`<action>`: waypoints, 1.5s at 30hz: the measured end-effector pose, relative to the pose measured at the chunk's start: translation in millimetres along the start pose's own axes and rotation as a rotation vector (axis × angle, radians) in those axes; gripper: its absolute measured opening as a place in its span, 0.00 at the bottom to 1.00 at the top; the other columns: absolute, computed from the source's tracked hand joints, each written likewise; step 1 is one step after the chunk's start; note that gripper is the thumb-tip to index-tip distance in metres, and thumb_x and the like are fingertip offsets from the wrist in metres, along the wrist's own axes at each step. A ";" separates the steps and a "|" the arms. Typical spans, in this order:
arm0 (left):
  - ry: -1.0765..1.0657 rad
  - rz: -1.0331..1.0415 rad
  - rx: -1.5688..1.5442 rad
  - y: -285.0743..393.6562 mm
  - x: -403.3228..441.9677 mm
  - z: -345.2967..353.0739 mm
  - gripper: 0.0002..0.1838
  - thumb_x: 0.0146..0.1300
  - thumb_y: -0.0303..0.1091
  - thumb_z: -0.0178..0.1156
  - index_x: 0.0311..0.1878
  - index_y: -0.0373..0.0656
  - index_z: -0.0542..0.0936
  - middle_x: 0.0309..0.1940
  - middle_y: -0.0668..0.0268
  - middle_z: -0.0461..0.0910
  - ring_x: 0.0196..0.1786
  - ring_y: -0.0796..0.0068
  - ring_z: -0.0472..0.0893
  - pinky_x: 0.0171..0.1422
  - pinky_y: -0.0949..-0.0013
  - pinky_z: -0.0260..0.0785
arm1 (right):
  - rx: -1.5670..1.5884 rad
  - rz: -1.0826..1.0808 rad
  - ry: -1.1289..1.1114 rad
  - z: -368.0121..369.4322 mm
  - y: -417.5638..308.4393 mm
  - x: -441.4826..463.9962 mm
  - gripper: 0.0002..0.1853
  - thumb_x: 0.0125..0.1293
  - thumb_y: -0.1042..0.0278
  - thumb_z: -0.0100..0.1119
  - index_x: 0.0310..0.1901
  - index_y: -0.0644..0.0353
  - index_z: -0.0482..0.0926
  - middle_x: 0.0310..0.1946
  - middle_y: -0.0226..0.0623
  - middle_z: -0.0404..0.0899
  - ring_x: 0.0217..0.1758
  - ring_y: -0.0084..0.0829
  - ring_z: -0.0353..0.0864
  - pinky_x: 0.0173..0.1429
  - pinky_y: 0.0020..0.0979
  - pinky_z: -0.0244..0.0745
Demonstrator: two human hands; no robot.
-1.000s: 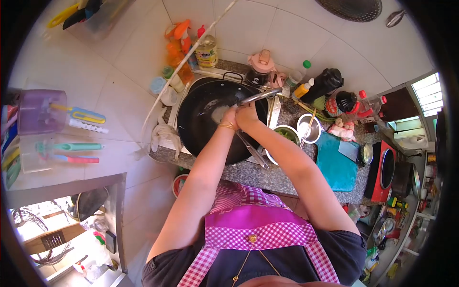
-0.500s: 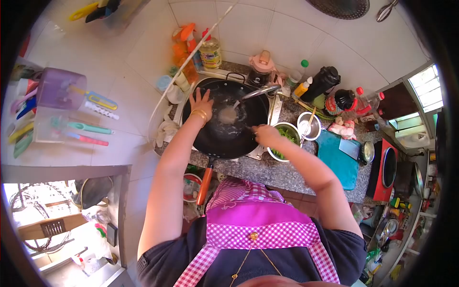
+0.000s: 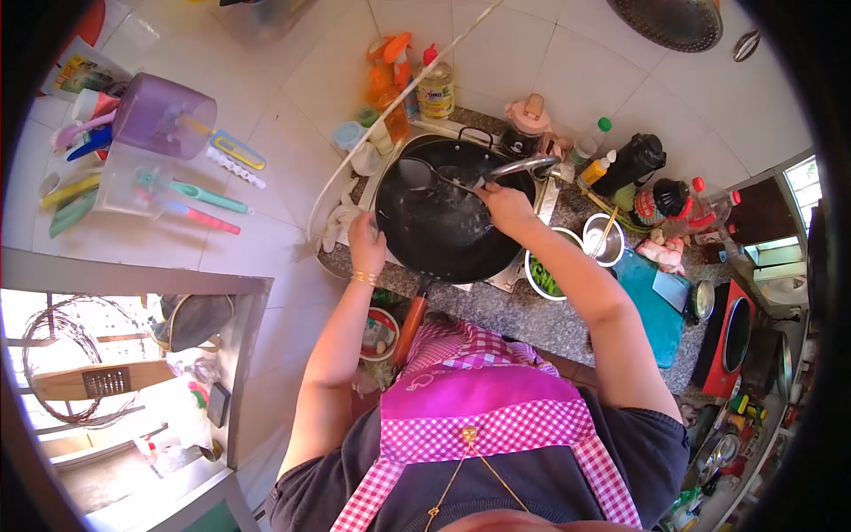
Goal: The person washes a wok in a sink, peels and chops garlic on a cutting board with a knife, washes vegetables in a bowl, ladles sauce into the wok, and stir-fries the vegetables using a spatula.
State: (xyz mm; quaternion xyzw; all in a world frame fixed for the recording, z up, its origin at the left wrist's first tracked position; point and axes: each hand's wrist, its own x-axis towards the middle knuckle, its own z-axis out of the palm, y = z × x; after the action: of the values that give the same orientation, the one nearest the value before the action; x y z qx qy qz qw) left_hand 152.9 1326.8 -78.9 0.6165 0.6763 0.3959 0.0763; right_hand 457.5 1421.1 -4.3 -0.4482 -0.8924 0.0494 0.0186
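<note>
A large black wok (image 3: 425,235) with some water in it rests over the sink, its orange-brown handle toward me. My left hand (image 3: 366,244) grips the wok's left rim, fingers bent over the edge. In my right hand (image 3: 508,209) is the handle of a ladle (image 3: 417,174), whose dark bowl lies inside the wok at its upper left. The metal faucet (image 3: 525,166) reaches over the wok's right side, just above my right hand.
Right of the wok stand a bowl of green vegetables (image 3: 530,277), a white bowl (image 3: 618,248) with chopsticks and a teal cutting board (image 3: 650,332). Bottles (image 3: 435,86) and a dark flask (image 3: 640,160) line the wall. A cloth (image 3: 340,222) hangs left of the sink.
My left hand has moved from inside the wok to its left rim. My right hand has moved up from the right edge, and the ladle now shows across the wok. The view has shifted.
</note>
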 end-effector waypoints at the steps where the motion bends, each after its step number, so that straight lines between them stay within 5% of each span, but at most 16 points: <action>1: -0.033 -0.042 -0.009 -6.8 -10.8 -2.6 0.23 0.49 0.24 0.59 0.53 0.40 0.72 0.50 0.51 0.73 0.55 0.51 0.71 0.63 0.57 0.61 | -0.010 -0.057 0.030 -3.3 -1.1 -2.1 0.23 0.54 0.76 0.52 0.55 0.54 0.75 0.47 0.38 0.75 0.42 0.39 0.81 0.44 0.36 0.78; 6: -0.081 -0.237 -0.107 -20.6 -44.9 -2.8 0.22 0.50 0.26 0.61 0.52 0.39 0.73 0.50 0.52 0.73 0.56 0.52 0.71 0.63 0.59 0.62 | -0.062 -0.333 0.007 -26.2 2.5 -16.6 0.22 0.54 0.75 0.52 0.53 0.53 0.77 0.43 0.34 0.75 0.41 0.34 0.79 0.44 0.32 0.76; 12: -0.099 -0.526 -0.565 -25.8 -92.1 9.7 0.14 0.58 0.29 0.59 0.48 0.42 0.74 0.42 0.65 0.76 0.44 0.73 0.75 0.50 0.69 0.68 | -0.203 -0.516 -0.082 -52.6 24.1 -34.9 0.19 0.56 0.70 0.53 0.50 0.48 0.79 0.41 0.31 0.75 0.40 0.33 0.77 0.40 0.32 0.75; 17: -0.562 -0.945 -0.883 7.7 -125.9 -32.7 0.08 0.61 0.31 0.59 0.44 0.46 0.75 0.34 0.74 0.76 0.36 0.83 0.73 0.38 0.76 0.67 | -0.240 -0.275 -0.087 -52.9 26.1 -50.1 0.20 0.55 0.71 0.53 0.51 0.50 0.78 0.42 0.31 0.74 0.41 0.34 0.77 0.38 0.33 0.76; 20: -0.831 -1.161 -1.108 24.0 -135.7 -43.1 0.12 0.63 0.30 0.58 0.49 0.45 0.74 0.38 0.71 0.77 0.40 0.80 0.76 0.46 0.74 0.69 | -0.130 -0.156 0.050 -32.0 5.2 -44.3 0.20 0.54 0.73 0.54 0.51 0.53 0.77 0.43 0.33 0.74 0.42 0.35 0.77 0.39 0.33 0.77; 27: -0.959 -1.063 -1.205 27.8 -146.0 -32.0 0.22 0.61 0.26 0.58 0.58 0.39 0.68 0.37 0.68 0.76 0.39 0.78 0.76 0.45 0.74 0.70 | -0.008 -0.193 0.126 -13.0 -10.1 -16.5 0.18 0.52 0.75 0.54 0.47 0.57 0.78 0.42 0.32 0.74 0.42 0.34 0.77 0.41 0.32 0.78; 35: -1.096 -1.052 -1.478 32.1 -135.3 -28.5 0.16 0.58 0.29 0.59 0.49 0.40 0.71 0.33 0.67 0.74 0.36 0.75 0.74 0.41 0.72 0.69 | -0.228 -0.508 -0.031 -50.8 25.5 -33.1 0.13 0.53 0.70 0.55 0.41 0.58 0.80 0.38 0.32 0.74 0.43 0.32 0.75 0.41 0.31 0.76; 38: -1.192 -1.112 -1.750 26.8 -134.3 -12.4 0.11 0.59 0.31 0.57 0.44 0.42 0.70 0.28 0.68 0.70 0.30 0.77 0.71 0.33 0.74 0.66 | -0.324 -0.411 -0.153 -60.4 35.4 -51.2 0.13 0.53 0.71 0.55 0.42 0.59 0.80 0.40 0.33 0.75 0.44 0.32 0.75 0.42 0.31 0.77; 45: -1.323 -1.204 -2.059 17.6 -142.4 16.6 0.09 0.65 0.34 0.55 0.35 0.46 0.65 0.19 0.72 0.62 0.19 0.81 0.64 0.20 0.78 0.59 | -0.081 0.235 -0.533 -54.9 57.2 -64.4 0.15 0.52 0.73 0.55 0.43 0.61 0.80 0.39 0.48 0.80 0.44 0.45 0.81 0.45 0.40 0.78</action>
State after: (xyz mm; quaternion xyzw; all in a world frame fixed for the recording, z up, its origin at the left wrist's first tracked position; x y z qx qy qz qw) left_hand 208.8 1205.5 -133.9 -0.0337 0.0768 0.2553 0.9632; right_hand 545.9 1407.3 45.1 -0.5200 -0.8091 0.1317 -0.2402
